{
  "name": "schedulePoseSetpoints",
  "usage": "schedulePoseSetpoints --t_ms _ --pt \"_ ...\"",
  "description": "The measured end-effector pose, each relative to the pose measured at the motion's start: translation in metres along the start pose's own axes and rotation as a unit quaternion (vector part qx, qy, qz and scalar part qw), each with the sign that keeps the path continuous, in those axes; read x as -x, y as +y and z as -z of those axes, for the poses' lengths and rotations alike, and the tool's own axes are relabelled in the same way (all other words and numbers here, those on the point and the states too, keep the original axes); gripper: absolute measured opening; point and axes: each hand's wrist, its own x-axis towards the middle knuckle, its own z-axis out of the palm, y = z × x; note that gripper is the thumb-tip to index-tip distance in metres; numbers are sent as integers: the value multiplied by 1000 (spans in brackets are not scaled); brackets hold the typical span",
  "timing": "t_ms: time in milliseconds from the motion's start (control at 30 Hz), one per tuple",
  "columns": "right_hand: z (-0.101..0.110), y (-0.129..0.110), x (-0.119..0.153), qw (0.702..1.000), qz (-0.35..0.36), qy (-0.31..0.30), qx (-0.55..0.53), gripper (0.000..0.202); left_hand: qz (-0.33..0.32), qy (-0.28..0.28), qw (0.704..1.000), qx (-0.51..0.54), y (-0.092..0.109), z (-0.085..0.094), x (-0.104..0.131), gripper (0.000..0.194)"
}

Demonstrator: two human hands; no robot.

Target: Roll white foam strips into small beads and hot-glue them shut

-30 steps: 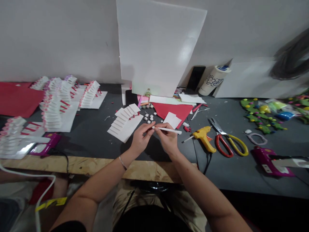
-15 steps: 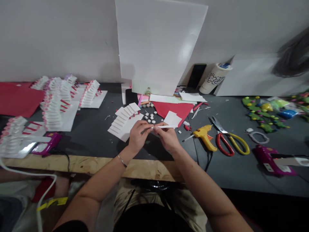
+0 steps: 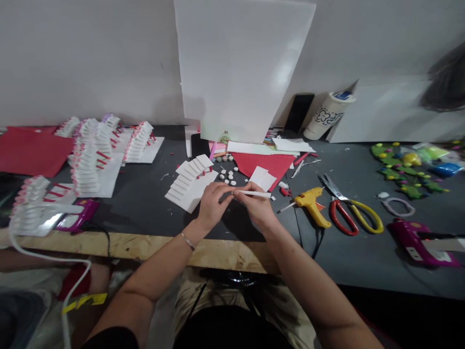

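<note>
Over the dark table, my left hand [image 3: 210, 206] and my right hand [image 3: 259, 211] meet at the fingertips. A slim white pen-like stick [image 3: 256, 194] is gripped in my right hand, one end pointing at the left fingertips. My left fingers are pinched together; whatever they hold is too small to make out. Just left of my left hand lies a white stepped staircase model [image 3: 185, 179] on a white board. Beyond my fingers are several small white lumps [image 3: 228, 176], and white paper pieces [image 3: 262, 178] rest on a red sheet [image 3: 281, 165].
To the right are a yellow glue gun [image 3: 310, 203], scissors with red and yellow handles [image 3: 339, 196] and a purple device [image 3: 410, 237]. More staircase models [image 3: 87, 165] stand at left, near another purple device [image 3: 82, 218]. A cup [image 3: 327, 116] and phone [image 3: 299, 114] stand behind.
The whole view has shifted slightly, so objects sit a little further right. My hands remain together, and the white stick is tilted slightly differently.
</note>
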Motion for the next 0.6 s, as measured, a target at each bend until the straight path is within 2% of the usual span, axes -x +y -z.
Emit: schedulePoseSetpoints --t_ms 100,200,300,433,500,600 --pt "0 2 1 997 32 15 71 32 -58 -26 993 -100 1 2 0 14" --pt "2 0 0 996 3 11 84 31 -73 -11 991 -111 1 3 -2 13" --pt "4 -5 -2 996 -81 -42 3 33 -43 13 997 -56 1 6 -4 12" --pt "4 -8 -2 975 -175 -92 -97 37 25 45 996 66 1 6 -4 15" --pt "3 -8 -1 973 -177 -96 -112 37 61 52 989 122 1 3 -3 16" --pt "0 -4 0 980 -144 -88 -106 38 99 54 977 180 -1 -3 -2 17"
